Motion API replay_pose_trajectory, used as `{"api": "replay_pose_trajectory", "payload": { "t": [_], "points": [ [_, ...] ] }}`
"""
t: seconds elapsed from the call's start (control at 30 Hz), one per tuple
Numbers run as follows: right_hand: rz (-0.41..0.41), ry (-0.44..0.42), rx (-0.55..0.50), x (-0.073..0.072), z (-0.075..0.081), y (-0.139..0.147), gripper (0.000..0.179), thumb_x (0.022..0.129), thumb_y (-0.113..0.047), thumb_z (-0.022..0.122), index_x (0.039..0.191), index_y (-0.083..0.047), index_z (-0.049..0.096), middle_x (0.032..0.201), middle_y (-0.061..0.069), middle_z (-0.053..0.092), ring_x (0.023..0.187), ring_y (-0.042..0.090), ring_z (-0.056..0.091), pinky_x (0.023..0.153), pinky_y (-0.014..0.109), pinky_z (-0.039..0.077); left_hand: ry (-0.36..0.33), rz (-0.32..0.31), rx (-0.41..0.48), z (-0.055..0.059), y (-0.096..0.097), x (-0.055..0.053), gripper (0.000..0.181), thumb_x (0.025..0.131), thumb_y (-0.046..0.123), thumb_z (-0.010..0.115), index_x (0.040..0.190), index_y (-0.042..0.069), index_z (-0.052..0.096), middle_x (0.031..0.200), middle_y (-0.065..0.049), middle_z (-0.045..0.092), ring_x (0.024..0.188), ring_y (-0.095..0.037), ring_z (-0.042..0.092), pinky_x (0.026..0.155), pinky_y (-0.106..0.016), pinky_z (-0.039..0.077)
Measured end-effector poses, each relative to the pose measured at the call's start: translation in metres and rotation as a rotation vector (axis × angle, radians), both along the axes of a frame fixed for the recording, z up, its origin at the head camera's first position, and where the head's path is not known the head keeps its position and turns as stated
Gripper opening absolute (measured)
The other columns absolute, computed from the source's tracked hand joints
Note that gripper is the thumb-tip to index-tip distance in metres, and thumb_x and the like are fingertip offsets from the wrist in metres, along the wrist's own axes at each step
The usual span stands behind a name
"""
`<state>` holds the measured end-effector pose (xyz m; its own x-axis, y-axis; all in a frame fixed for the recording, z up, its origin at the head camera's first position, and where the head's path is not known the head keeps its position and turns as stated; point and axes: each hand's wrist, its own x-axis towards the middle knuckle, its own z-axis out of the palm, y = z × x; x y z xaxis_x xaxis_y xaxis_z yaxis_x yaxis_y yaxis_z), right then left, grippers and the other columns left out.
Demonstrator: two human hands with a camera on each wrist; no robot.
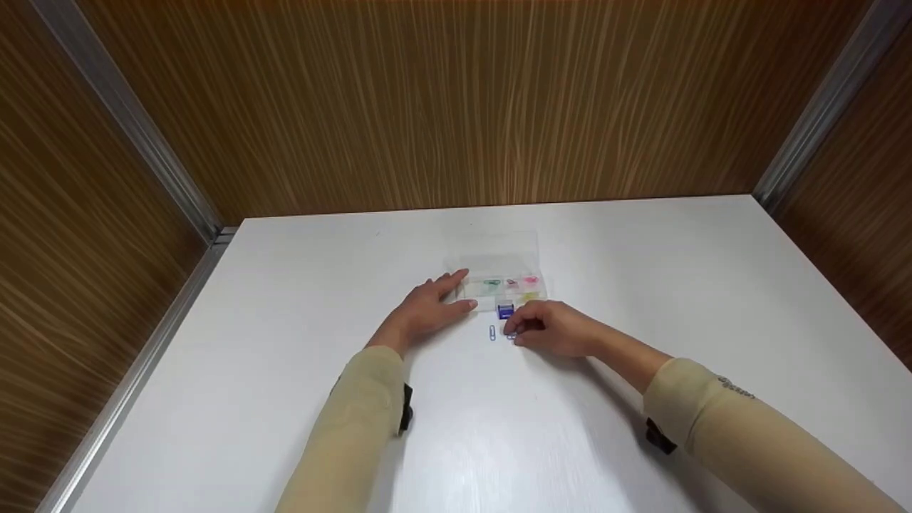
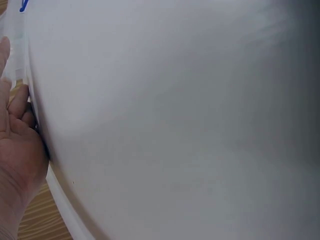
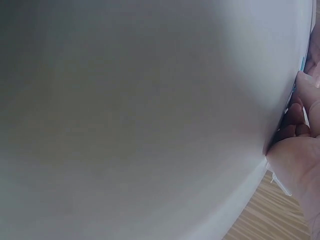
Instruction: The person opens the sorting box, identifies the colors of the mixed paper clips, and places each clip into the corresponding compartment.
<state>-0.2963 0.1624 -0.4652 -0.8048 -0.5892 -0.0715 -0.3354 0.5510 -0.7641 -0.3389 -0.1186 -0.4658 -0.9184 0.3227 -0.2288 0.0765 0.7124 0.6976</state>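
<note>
A clear plastic box with its lid raised lies flat on the white table. In its compartments I see green paper clips, pink ones and yellow ones. A compartment at the front has a dark blue part. My left hand rests at the box's left side, fingers extended. On the table in front of the box lies a blue paper clip. Right of it, my right hand pinches another blue paper clip between thumb and fingertips, partly hidden by them.
The white table fills most of the area below. Wood-grain panels stand behind it and at both sides, joined by grey metal posts.
</note>
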Motion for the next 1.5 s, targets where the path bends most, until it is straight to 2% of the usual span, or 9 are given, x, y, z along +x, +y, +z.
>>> {"api": "replay_pose_trajectory", "payload": {
  "t": [0.33,0.67,0.97,1.33,1.5],
  "points": [
    [0.0,0.034,0.029,-0.0009,-0.0023,-0.0013,0.014,0.101,-0.008,0.073,0.111,-0.015,0.079,0.102,-0.002,0.069,0.093,0.018,0.056,0.08,0.028,0.047,0.001,0.011,-0.031,-0.0011,0.002,-0.0002,0.072,0.1,0.063,0.061,0.165,0.046,0.035,0.175,0.004,0.026,0.163,-0.034,0.012,0.128,-0.059,0.012],
    [0.016,0.034,0.045,0.0012,0.0003,-0.0021,0.01,0.103,-0.007,0.071,0.105,-0.014,0.076,0.102,-0.002,0.066,0.097,0.019,0.056,0.086,0.031,0.048,0.011,0.025,-0.008,-0.0001,0.0021,0.0022,0.07,0.1,0.062,0.063,0.164,0.048,0.037,0.174,0.004,0.027,0.163,-0.033,0.012,0.128,-0.059,0.012],
    [-0.006,0.042,0.013,0.0032,-0.0013,-0.0009,0.009,0.1,-0.006,0.072,0.098,-0.014,0.075,0.097,-0.002,0.065,0.095,0.018,0.055,0.082,0.03,0.046,0.015,0.03,0.029,-0.0013,0.0011,0.0041,0.069,0.099,0.062,0.064,0.162,0.048,0.04,0.174,0.004,0.029,0.163,-0.032,0.013,0.129,-0.057,0.013],
    [-0.058,-0.048,-0.011,0.0025,0.0033,-0.0017,0.004,0.1,-0.016,0.077,0.1,-0.012,0.078,0.096,-0.003,0.071,0.095,0.019,0.059,0.085,0.032,0.047,0.013,0.021,0.021,0.0005,-0.0003,0.004,0.069,0.1,0.061,0.063,0.163,0.047,0.039,0.174,0.003,0.028,0.162,-0.034,0.014,0.128,-0.058,0.013],
    [-0.087,-0.097,-0.042,0.0024,0.0055,0.0001,0.004,0.098,-0.014,0.079,0.101,-0.016,0.079,0.098,-0.002,0.072,0.095,0.02,0.06,0.083,0.031,0.049,0.015,0.017,0.008,0.0001,0.0008,0.0035,0.069,0.099,0.062,0.063,0.163,0.049,0.038,0.174,0.004,0.028,0.163,-0.033,0.013,0.128,-0.058,0.013]
  ]
}}
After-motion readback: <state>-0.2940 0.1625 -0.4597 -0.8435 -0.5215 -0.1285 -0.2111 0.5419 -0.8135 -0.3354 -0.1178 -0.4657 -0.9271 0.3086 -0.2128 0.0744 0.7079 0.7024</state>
